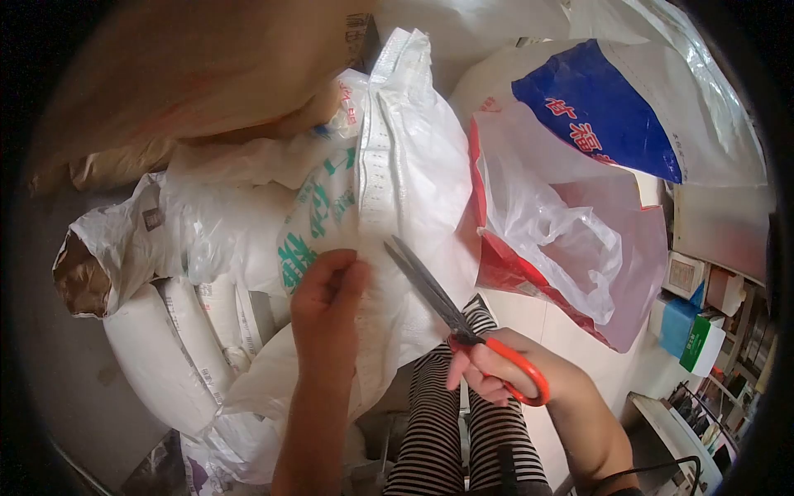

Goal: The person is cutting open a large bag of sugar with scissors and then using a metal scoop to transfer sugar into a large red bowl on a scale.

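My right hand (488, 364) is closed round the red-orange handles of a pair of scissors (438, 302). The dark blades point up and left over the lower part of a large white woven sack (426, 165), their tips slightly parted. Close by, my left hand (329, 285) has its fingers curled and pinched at the sack's edge, below the stitched seam (376, 149). Green printing shows on the sack just beyond that hand. A gap lies between the scissor tips and my left fingers.
On the right lies an open red-and-white plastic bag (571, 240), below a sack with a blue printed panel (604, 107). Several packed white bags (169, 355) lie at left, under an opened brown-lined bag (87, 273). Striped trouser legs (430, 430) are below; shelves with boxes (703, 343) stand far right.
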Demonstrator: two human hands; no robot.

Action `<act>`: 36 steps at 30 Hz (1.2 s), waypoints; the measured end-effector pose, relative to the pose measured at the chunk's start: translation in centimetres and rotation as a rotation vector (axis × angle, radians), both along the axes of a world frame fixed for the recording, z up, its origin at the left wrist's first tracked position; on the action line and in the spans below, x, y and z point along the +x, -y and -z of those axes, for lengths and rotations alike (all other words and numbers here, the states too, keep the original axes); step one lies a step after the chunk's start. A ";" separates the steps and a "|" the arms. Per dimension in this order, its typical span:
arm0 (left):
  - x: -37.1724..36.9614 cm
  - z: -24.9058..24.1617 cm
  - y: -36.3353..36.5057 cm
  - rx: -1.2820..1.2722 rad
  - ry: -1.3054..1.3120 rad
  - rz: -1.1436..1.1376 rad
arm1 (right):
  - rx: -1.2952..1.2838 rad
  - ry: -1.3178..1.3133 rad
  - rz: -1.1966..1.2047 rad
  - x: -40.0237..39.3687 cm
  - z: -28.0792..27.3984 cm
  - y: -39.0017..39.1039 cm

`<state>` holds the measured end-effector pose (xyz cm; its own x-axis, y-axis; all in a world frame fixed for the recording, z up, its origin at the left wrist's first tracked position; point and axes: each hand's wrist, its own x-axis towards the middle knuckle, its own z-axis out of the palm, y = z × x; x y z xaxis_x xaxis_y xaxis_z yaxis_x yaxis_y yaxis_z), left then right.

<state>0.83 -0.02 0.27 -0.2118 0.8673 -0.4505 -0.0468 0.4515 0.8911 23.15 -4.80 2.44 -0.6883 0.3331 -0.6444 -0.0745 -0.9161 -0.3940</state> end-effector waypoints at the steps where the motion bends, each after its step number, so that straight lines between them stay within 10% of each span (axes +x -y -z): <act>1: 0.0 0.1 0.1 0.009 0.011 -0.008 | -0.040 -0.046 -0.012 0.5 0.0 0.0; 36: 0.4 0.7 -0.2 -0.004 0.001 0.113 | 0.106 -0.133 -0.276 2.4 2.4 -3.7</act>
<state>1.21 0.18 -0.42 -0.1127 0.8839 -0.4538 0.0035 0.4571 0.8894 25.55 -1.13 0.05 -0.8378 0.1829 -0.5144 0.1136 -0.8632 -0.4920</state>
